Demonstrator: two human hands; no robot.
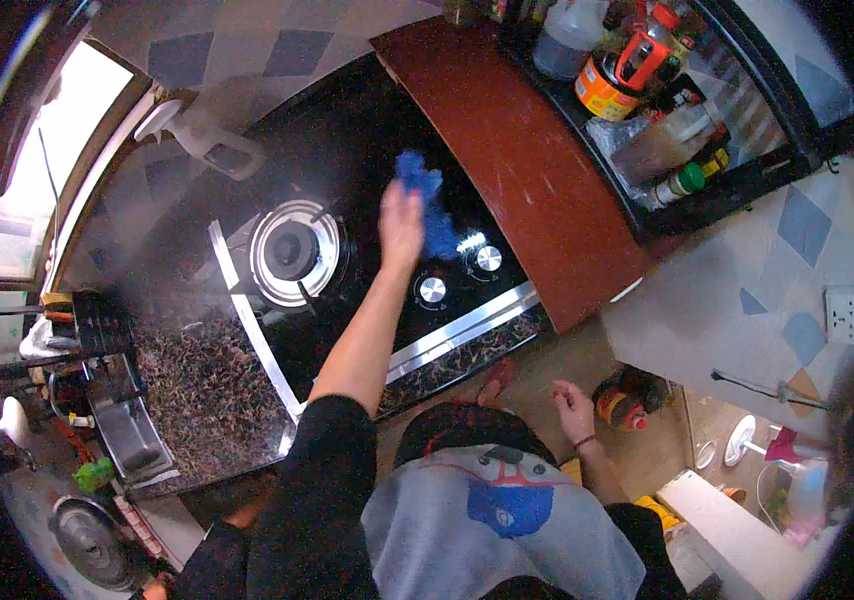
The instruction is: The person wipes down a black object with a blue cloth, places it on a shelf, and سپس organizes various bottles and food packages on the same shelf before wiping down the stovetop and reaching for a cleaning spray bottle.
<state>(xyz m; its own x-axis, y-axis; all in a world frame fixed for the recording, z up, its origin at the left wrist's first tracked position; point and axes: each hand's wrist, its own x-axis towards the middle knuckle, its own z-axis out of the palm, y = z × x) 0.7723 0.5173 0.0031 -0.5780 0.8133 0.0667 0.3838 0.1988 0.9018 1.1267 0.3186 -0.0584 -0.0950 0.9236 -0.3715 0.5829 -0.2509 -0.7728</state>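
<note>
My left hand point(401, 225) is on a blue cloth point(438, 229), pressed to the black glass top of a gas cooktop point(367, 300). The cloth is blurred, and part of it lies under the hand. To the left of the hand is a round burner point(294, 253) with a bright metal ring. Two silver control knobs point(433, 289) sit on the right, towards my body. My right hand point(573, 411) hangs by my side over the floor, fingers loosely bent and holding nothing.
A trigger spray bottle point(228, 154) stands behind the burner. Right of the cooktop lies a reddish-brown board point(524, 172), beside a black rack point(727, 199) of bottles and jars. A metal basin point(130, 431) is at left. Another person's arm point(247, 514) shows at lower left. A large bottle point(614, 405) stands low at right.
</note>
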